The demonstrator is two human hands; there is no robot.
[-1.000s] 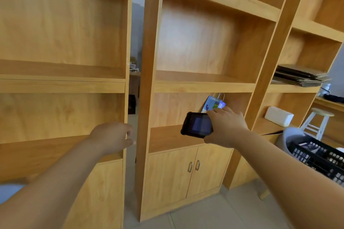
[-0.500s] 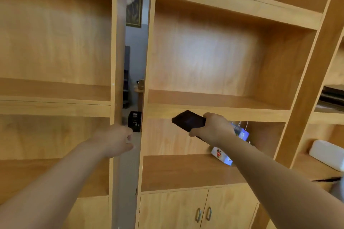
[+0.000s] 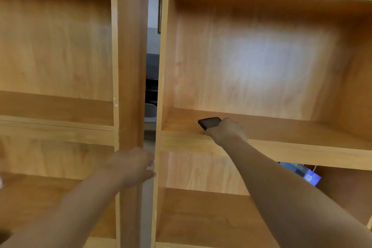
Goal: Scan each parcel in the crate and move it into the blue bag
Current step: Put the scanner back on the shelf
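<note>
- Arms both stretch forward; the right hand [image 3: 227, 130], in the middle of the frame, grips a black scanner [image 3: 209, 124] over the front of a shelf board [image 3: 302, 133].
- Lower centre, the left hand [image 3: 134, 165] has loosely curled fingers and holds nothing, beside the gap between two wooden shelf units [image 3: 128, 66].
- Lower right, the blue bag [image 3: 302, 173] stands one shelf below the right hand, partly hidden by the right forearm.
- Through the gap, top centre, a framed picture [image 3: 160, 10] shows.

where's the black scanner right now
Head view, just right of centre: the black scanner is gripped by the right hand at the front edge of the right-hand unit's shelf, one level above the blue bag.
</note>
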